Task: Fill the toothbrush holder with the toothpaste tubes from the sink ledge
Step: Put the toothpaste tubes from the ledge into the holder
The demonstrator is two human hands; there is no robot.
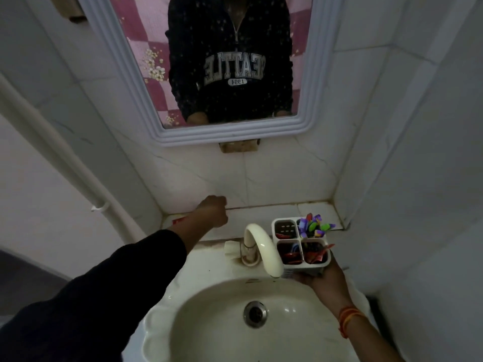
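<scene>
My right hand (322,282) holds the white four-compartment toothbrush holder (300,265) from below, over the right rim of the sink. Red toothpaste tubes (292,256) stand in its two front compartments, and purple and green toothbrushes (315,226) fill the back right one. My left hand (213,210) reaches to the back left of the tiled sink ledge (261,214). Its fingers are curled shut over a red toothpaste tube (179,220). Only the tube's end shows, beside my forearm.
A cream tap (261,246) arches over the basin (235,335) just left of the holder. A framed mirror (230,134) hangs above, with tiled walls close on both sides. A white pipe (78,173) runs down the left wall.
</scene>
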